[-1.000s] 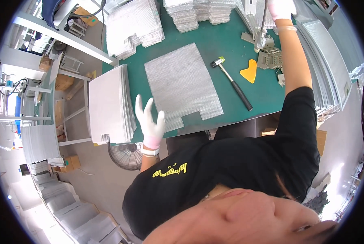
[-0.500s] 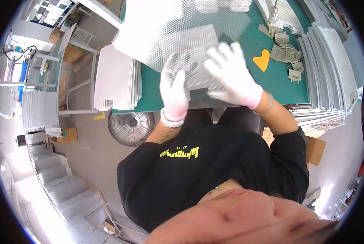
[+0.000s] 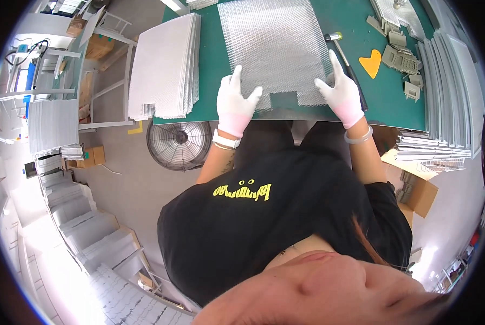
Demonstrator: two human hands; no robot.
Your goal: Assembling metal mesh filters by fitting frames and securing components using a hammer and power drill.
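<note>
Flat and square to the body, the silvery mesh sheet (image 3: 275,46) has come down from the slanted, blurred pose of half a second ago, and the right hand (image 3: 342,96) has moved outward from over its middle to its near right corner. What matters most seems to be how the sheet sits between the two hands: its long axis appears to run from 12 to 6 o'clock, tipped slightly toward 11 and 5, with its far end up at the rim of the view. The left hand (image 3: 236,103) stands at about 7 o'clock from the sheet's centre, the right at about 5, and both are close to equally near, though the left thumb reaches a little nearer to the cut-out in the near edge. From the left fingers the sheet lies toward 1 o'clock, from the right fingers toward 10. On both hands thumb and forefinger are spread wide, thumbs angled inward over the sheet's border; neither visibly pinches it, and whether they touch the mesh or hover cannot be told. Beneath is the green worktop (image 3: 386,106), where a hammer (image 3: 356,83) lies just beside the right hand, toward 1 o'clock
</note>
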